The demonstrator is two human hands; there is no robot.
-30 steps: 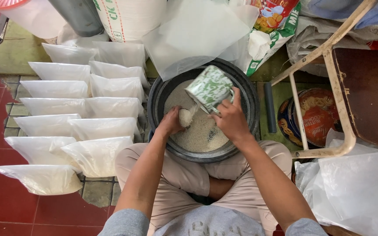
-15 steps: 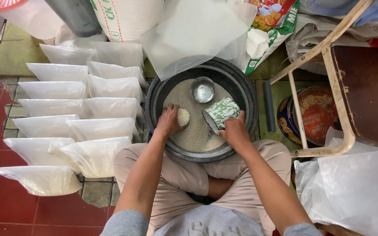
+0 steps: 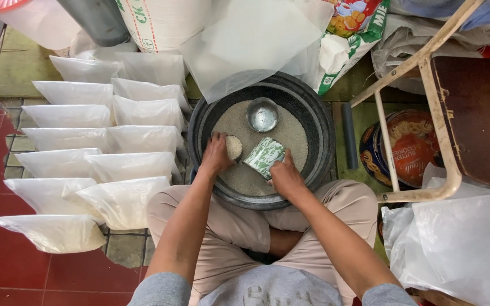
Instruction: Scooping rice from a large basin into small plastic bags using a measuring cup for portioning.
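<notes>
— Rice fills the big dark basin [image 3: 321,147] set on the floor between the person's crossed legs; is that where both hands are?

— Yes. Left of the basin lie rows of filled clear bags [image 3: 103,164], and a sheet of clear plastic [image 3: 250,39] hangs over its far rim.

— What does the right hand [image 3: 286,178] have?

— Its fingers are closed round a green-and-white patterned tin [image 3: 263,156], tilted, with its long axis running from the hand up and away toward the basin's middle. The lower edge sits down in the rice.

— And the left hand [image 3: 215,156]?

— It is curled round a small can [image 3: 233,147] heaped with rice, held just above the grain at the near-left side.

— How do the two lie to each other?

— The tin is just to the right of the can, near but apart. A small metal bowl [image 3: 262,114] rests on the rice farther off, closer to the tin than to the can.
</notes>
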